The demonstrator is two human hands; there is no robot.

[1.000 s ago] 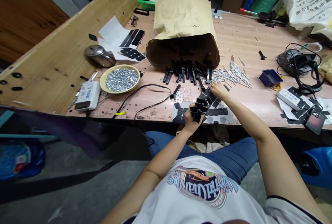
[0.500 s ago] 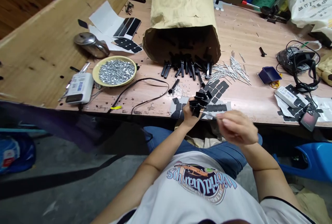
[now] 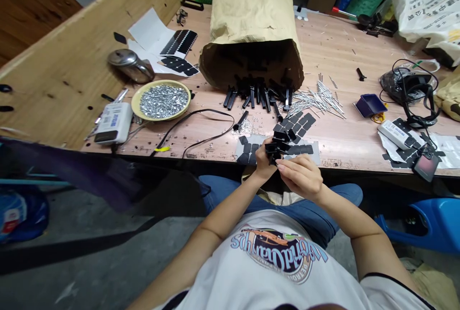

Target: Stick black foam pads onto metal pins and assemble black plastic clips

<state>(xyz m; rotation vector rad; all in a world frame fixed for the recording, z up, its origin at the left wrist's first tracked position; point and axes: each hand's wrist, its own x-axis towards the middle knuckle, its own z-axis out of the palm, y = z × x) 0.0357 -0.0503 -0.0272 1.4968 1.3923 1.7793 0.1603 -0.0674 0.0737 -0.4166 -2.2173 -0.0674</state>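
Observation:
A bunch of black plastic parts (image 3: 278, 146) is gripped in my left hand (image 3: 265, 161), just over the table's front edge. The fingers of my right hand (image 3: 302, 175) are pinched together against the lower end of that bunch. The thin metal rod in this pinch is almost wholly hidden by the fingers and the parts. Behind my hands, a sheet of black adhesive pads (image 3: 302, 149) lies on the table. More black parts (image 3: 257, 94) spill from the mouth of a large brown paper bag (image 3: 253, 8). Loose metal rods (image 3: 318, 101) are heaped right of it.
A yellow bowl of small metal pieces (image 3: 161, 117) stands at left beside a white box-shaped device (image 3: 114, 123) and a metal pot (image 3: 130, 65). A black cable (image 3: 212, 110) crosses the tabletop. Right of the rods sits a dark blue box (image 3: 371, 105), with a headset (image 3: 419, 104) beyond.
My right hand has moved left to the black parts in my left hand. The metal rod, plainly visible between the hands before, is now mostly out of sight.

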